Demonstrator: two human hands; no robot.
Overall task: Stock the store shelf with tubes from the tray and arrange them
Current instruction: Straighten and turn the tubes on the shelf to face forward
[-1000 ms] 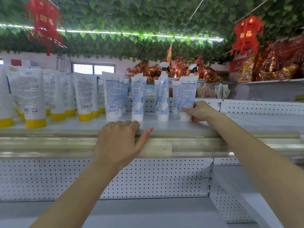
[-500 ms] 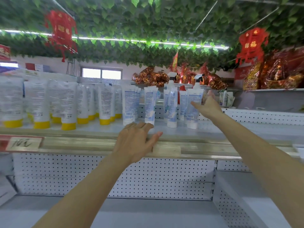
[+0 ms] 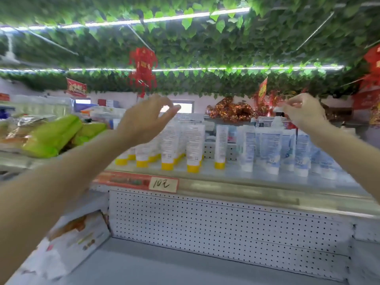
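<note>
Fingers (image 3: 169, 112) loose; tubes (image 3: 193, 148) upright, caps down

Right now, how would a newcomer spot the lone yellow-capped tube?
Find the handwritten price tag on the shelf rail. Up and right, a white tube stands on its yellow cap. It alone has gaps on both sides, between the yellow-capped rows and blue-labelled tubes.

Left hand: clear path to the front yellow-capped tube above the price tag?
Probably yes: the left hand hovers empty up-left of the yellow-capped tube, which stands in the front row with nothing before it.
</note>
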